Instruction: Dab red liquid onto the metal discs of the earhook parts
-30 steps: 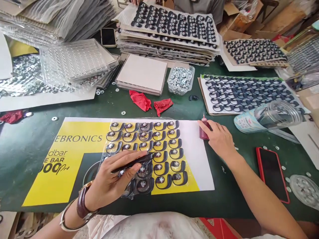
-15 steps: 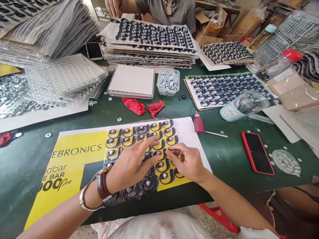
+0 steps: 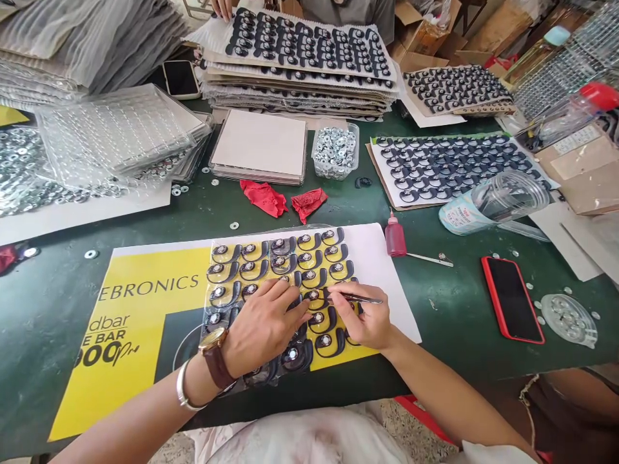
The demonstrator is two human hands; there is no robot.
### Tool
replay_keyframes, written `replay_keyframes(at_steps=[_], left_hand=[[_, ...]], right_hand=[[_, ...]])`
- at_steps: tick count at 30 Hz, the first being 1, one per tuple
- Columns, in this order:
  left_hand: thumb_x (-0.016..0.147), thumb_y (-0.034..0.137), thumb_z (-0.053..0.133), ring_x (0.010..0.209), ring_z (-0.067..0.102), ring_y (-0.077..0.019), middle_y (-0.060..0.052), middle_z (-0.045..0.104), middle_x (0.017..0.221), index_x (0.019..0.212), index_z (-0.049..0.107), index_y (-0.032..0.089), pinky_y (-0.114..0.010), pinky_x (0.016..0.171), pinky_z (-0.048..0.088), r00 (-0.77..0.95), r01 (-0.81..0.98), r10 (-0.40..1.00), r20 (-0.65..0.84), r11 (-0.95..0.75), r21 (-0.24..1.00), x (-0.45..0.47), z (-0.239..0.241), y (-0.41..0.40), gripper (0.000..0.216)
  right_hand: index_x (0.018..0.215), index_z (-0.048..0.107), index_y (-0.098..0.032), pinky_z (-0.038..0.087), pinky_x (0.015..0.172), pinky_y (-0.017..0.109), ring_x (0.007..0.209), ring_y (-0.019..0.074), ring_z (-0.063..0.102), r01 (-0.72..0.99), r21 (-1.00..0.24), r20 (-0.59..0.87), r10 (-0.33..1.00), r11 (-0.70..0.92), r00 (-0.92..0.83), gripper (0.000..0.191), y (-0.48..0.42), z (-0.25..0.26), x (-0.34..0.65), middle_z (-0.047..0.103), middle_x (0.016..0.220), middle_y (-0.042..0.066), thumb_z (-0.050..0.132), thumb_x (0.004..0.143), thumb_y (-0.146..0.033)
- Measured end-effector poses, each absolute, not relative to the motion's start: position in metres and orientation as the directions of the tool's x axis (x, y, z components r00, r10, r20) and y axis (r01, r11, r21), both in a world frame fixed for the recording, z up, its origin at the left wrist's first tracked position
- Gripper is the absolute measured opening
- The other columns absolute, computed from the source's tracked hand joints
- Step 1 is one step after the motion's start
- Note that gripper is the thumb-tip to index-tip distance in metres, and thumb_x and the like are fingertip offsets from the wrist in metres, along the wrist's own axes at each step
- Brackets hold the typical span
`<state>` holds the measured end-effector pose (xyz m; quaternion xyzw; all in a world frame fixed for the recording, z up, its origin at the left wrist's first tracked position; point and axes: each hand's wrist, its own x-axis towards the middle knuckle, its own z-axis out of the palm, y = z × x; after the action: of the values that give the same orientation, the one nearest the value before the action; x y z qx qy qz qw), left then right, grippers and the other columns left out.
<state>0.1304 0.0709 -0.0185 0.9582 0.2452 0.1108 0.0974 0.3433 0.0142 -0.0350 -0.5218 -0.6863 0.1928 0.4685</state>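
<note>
Head view: your right hand (image 3: 370,322) pinches tweezers (image 3: 360,298); your left hand (image 3: 264,325) lies open on the ear-hook sheet (image 3: 309,248).

**Fig.** My arms & lap, as seen from my head cam; positions given rel. to the watch.

- **(a)** My L hand (image 3: 264,328): bare, just fwd of the watch.
- **(b)** Watch (image 3: 213,339), L wrist: gold-tone case, dark brown leather strap.
- **(c)** Bangle (image 3: 184,390): thin, silver-coloured, just behind the watch on the elbow side. Forearm beyond it is bare.
- **(d)** My R hand (image 3: 367,319): bare, well R of the watch. Wrist & forearm bare too.
- **(e)** Sleeve edge (image 3: 488,451): white cloth, far R of and below the watch, approx. at my R elbow.
- **(f)** Lap garment (image 3: 309,438): below-R of the watch. Pale whitish-pink fabric w/ faint mottled print.
</note>
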Motion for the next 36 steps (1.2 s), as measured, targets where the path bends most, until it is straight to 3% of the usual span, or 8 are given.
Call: replay_keyframes(at_steps=[15,19,25,27,29,32,34,36], left_hand=[[0.097,0.025,0.048,0.074,0.047,-0.0190,-0.004,0.055,0.080,0.104,0.064,0.019,-0.035,0.069,0.038,0.866,0.436,0.472,0.165,-0.875,0.212,0.134,-0.016,0.070,0.019],[0.097,0.025,0.048,0.075,0.049,-0.0197,-0.004,0.057,0.080,0.105,0.064,0.019,-0.036,0.069,0.040,0.862,0.445,0.482,0.158,-0.868,0.220,0.132,-0.016,0.070,0.019],[0.096,0.024,0.049,0.086,0.058,-0.0206,-0.007,0.064,0.098,0.110,0.062,0.019,-0.036,0.078,0.049,0.837,0.437,0.496,0.231,-0.860,0.263,0.130,0.000,0.068,0.019],[0.096,0.027,0.050,0.099,0.061,-0.0225,-0.010,0.064,0.113,0.125,0.054,0.017,-0.035,0.083,0.051,0.774,0.465,0.562,0.291,-0.817,0.342,0.136,0.009,0.064,0.031],[0.097,0.025,0.047,0.100,0.064,-0.0196,-0.010,0.066,0.116,0.138,0.043,0.016,-0.029,0.082,0.053,0.722,0.454,0.622,0.302,-0.756,0.472,0.145,0.017,0.062,0.042],[0.097,0.022,0.043,0.086,0.069,-0.0145,-0.003,0.071,0.102,0.125,0.055,0.021,-0.021,0.073,0.054,0.680,0.417,0.670,0.297,-0.687,0.596,0.148,0.021,0.067,0.030],[0.096,0.030,0.048,0.087,0.070,-0.0162,-0.001,0.072,0.100,0.105,0.064,0.023,-0.022,0.074,0.055,0.597,0.465,0.750,0.285,-0.613,0.639,0.139,0.021,0.075,0.020],[0.096,0.039,0.050,0.089,0.071,-0.0172,-0.001,0.072,0.104,0.104,0.065,0.024,-0.022,0.075,0.056,0.482,0.507,0.842,0.242,-0.493,0.707,0.124,0.019,0.081,0.023]], right_hand=[[0.110,0.062,-0.020,0.060,0.063,0.028,0.072,0.0183,0.074,0.581,-0.586,0.568,0.798,0.565,-0.203,0.029,0.011,-0.036,0.338,0.078,0.085,0.006,0.061,0.083,-0.010],[0.115,0.063,-0.021,0.062,0.065,0.032,0.074,0.0212,0.075,0.617,-0.560,0.661,0.747,0.552,-0.069,0.032,0.007,-0.027,0.346,0.078,0.087,0.006,0.060,0.084,-0.013],[0.101,0.065,-0.022,0.059,0.061,0.027,0.068,0.0173,0.072,0.608,-0.735,0.446,0.889,0.300,0.100,0.017,0.003,0.000,0.356,0.076,0.089,0.005,0.064,0.086,-0.014],[0.098,0.063,-0.023,0.057,0.062,0.025,0.064,0.0143,0.070,0.593,-0.746,0.395,0.918,0.304,0.027,0.015,0.005,0.011,0.353,0.074,0.084,0.002,0.067,0.085,-0.017],[0.104,0.059,-0.024,0.056,0.065,0.023,0.069,0.0139,0.071,0.567,-0.724,0.347,0.918,0.393,-0.193,0.022,0.012,0.021,0.356,0.073,0.085,-0.001,0.069,0.084,-0.023],[0.129,0.046,-0.025,0.056,0.072,0.024,0.090,0.0157,0.071,0.649,-0.583,0.200,0.860,0.489,-0.468,0.042,0.031,0.031,0.386,0.072,0.106,0.002,0.060,0.090,-0.023],[0.131,0.047,-0.026,0.053,0.069,0.025,0.090,0.0171,0.069,0.873,-0.257,0.223,0.905,0.414,-0.363,0.043,0.047,0.030,0.423,0.071,0.110,0.005,0.046,0.093,-0.008],[0.133,0.051,-0.026,0.050,0.067,0.029,0.089,0.0215,0.067,0.944,0.104,0.160,0.931,0.314,-0.327,0.053,0.063,0.022,0.462,0.070,0.107,0.010,0.048,0.087,0.000]])
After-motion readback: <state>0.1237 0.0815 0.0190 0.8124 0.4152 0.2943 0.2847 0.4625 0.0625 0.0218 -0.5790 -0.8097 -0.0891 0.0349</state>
